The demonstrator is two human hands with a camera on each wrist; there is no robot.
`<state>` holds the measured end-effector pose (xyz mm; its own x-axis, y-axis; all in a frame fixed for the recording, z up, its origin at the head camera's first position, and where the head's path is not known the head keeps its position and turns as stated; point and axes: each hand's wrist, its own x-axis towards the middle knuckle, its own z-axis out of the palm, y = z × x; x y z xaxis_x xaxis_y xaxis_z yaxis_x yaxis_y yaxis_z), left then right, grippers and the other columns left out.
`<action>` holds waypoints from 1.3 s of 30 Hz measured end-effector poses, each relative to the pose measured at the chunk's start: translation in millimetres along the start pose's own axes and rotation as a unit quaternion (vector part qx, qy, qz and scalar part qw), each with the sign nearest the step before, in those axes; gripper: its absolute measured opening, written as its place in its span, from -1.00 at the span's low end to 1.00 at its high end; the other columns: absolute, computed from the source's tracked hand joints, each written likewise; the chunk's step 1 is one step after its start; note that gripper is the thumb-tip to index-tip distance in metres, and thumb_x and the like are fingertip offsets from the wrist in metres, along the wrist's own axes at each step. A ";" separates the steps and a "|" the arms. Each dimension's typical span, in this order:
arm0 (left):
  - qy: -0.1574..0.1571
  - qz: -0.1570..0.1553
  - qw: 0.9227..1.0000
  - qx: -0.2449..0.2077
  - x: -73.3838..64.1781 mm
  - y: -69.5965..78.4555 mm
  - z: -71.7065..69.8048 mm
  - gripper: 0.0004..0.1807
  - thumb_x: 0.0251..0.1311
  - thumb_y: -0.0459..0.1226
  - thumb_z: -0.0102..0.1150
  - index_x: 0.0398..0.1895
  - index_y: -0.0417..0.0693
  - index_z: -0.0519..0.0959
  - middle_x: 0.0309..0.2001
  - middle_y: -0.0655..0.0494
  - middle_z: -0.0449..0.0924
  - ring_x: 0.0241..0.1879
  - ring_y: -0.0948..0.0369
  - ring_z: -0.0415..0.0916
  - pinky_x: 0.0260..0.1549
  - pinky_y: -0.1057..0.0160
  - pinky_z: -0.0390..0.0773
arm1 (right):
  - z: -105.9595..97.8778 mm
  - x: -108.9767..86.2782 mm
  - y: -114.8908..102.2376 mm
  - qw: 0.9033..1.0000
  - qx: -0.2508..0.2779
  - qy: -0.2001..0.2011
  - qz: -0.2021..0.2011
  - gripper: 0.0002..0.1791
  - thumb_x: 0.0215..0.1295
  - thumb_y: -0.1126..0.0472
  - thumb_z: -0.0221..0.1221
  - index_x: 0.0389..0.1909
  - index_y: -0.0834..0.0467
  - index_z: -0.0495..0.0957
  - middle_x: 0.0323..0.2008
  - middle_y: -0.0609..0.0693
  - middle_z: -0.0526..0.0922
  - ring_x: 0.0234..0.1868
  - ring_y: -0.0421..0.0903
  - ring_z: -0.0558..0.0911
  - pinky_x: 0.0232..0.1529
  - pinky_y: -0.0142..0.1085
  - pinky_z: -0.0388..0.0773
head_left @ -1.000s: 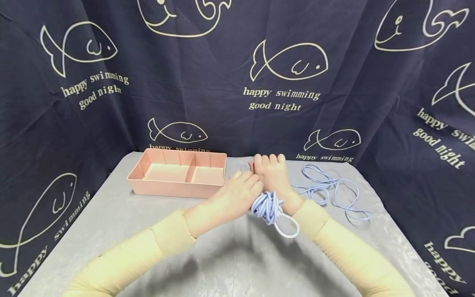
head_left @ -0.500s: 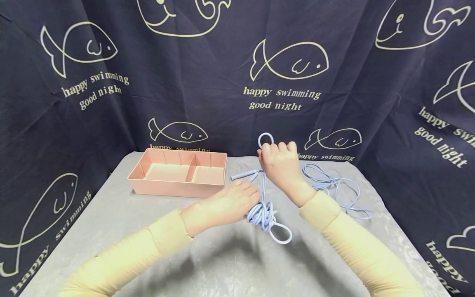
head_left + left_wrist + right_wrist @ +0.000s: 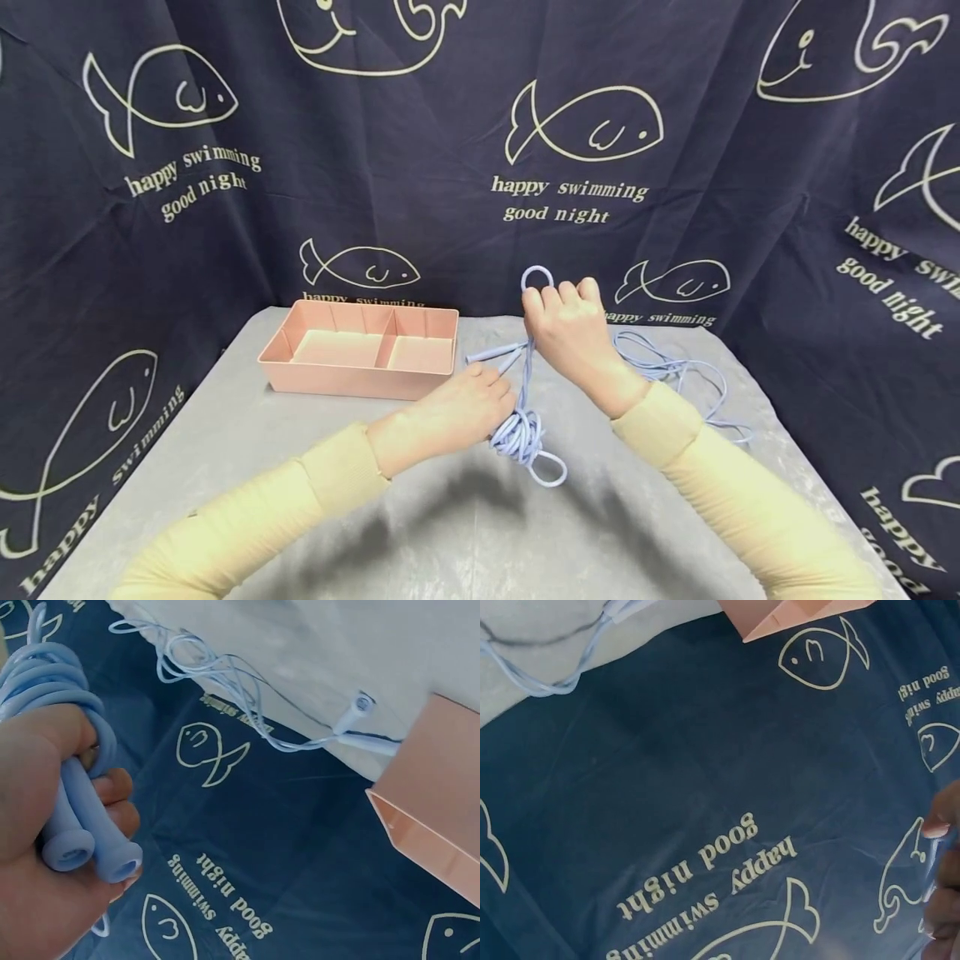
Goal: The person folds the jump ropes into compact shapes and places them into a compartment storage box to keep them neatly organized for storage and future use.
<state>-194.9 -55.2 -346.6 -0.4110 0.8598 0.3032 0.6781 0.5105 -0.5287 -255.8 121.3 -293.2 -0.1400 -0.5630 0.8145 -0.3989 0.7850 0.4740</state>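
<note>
A light blue jump rope (image 3: 517,435) is wound into a bundle, with a small loop hanging from its lower end. My left hand (image 3: 457,412) grips it. In the left wrist view, two hollow-ended handles (image 3: 103,829) stick out of that hand beneath the coils. Raised above and to the right, my right hand (image 3: 568,325) has curled fingers round the cord rising from the bundle. A loop (image 3: 537,267) of the cord shows over its knuckles. Only part of the right hand (image 3: 945,877) appears at the right wrist view's edge.
A pink two-compartment box (image 3: 360,381) stands on the grey-covered table (image 3: 300,467) at back left. Another light blue jump rope (image 3: 225,667) lies loosely at back right, its handles (image 3: 354,714) near the box. A dark fish-print curtain (image 3: 465,150) surrounds the table.
My hands were together; the right has risen away, drawing a length of cord up from the bundle with a loop on top. The left hand and bundle have shifted slightly left and down.
</note>
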 end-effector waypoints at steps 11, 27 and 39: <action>-0.053 -0.079 0.995 0.010 -10.0 -22.1 26.5 -0.85 0.07 -0.21 0.18 -0.30 -0.06 0.57 -0.38 0.10 0.56 -0.33 0.17 0.45 -0.31 0.23 0.38 | -26.9 20.0 3.8 1.000 0.003 0.012 0.003 -0.75 0.15 0.46 -0.16 -0.67 0.20 0.29 -0.78 0.06 0.28 -0.75 0.04 0.25 -0.55 -0.11 0.12; -0.049 -0.168 0.984 -0.006 -5.3 -46.4 20.6 -0.71 -0.04 -0.21 0.27 -0.27 -0.16 0.51 -0.35 0.00 0.54 -0.29 0.06 0.42 -0.36 0.16 0.32 | -56.7 13.5 -17.1 0.938 0.337 0.080 0.033 -0.64 0.14 0.24 0.03 -0.07 0.20 0.64 -0.74 -0.19 0.37 -0.71 -0.29 0.31 -0.44 -0.26 0.15; -0.009 -0.290 0.955 -0.063 -3.1 -66.8 21.6 -0.65 -0.06 -0.17 0.34 -0.33 -0.23 0.48 -0.39 -0.08 0.52 -0.32 -0.02 0.47 -0.34 0.09 0.43 | -65.2 -10.0 -46.2 0.868 0.491 0.041 0.061 -0.73 0.37 0.08 0.03 -0.49 0.10 0.50 -0.64 -0.18 0.33 -0.52 -0.26 0.29 -0.42 -0.49 0.18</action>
<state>-252.1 -92.2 -329.3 -0.7494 0.4313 0.5024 0.4001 0.8995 -0.1754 -176.9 107.6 -301.4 -0.1873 -0.4394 0.8785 -0.9713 0.2165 -0.0988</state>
